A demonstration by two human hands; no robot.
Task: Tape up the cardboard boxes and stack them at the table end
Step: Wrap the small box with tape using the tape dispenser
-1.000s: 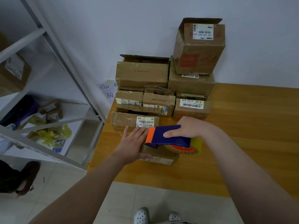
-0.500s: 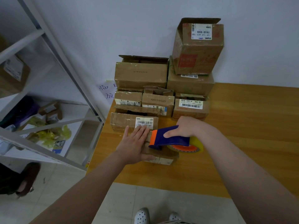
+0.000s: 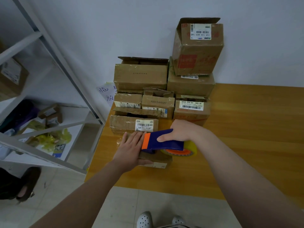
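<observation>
At nine o'clock from the work, beyond the table edge, stands grey metal shelving (image 3: 54, 66) with odd parcels on it. On the wooden table (image 3: 246, 137), near its left end, lies the small cardboard box (image 3: 158, 162) being sealed. It is flat and low, and both hands hide most of its top.

The left hand (image 3: 130, 150) lies palm down on the box's nine o'clock half, fingers straight and close together, thumb along the near wall. It presses rather than grips. Just right of those fingers the tape dispenser (image 3: 162, 140), blue with an orange nose, sits on the lid. Its clear tape roll (image 3: 185, 150) hangs past the box's three o'clock end. The right hand (image 3: 181, 130) is wrapped round the dispenser's handle, fingers curled over the top and thumb along the near side.

At twelve o'clock, against the wall, the stacked boxes (image 3: 141, 76) rise in uneven tiers, several with flaps standing open.

The small box looks light and thin-walled. It would probably skid on the smooth wood when the tape is pulled, and dent under a hard push, so a flat palm spreading the load suits it. For lifting, the two short ends or the base seem safer than the lid, since taped faces are likely slick. The pile looks crooked, so a low, level spot seems wisest.
</observation>
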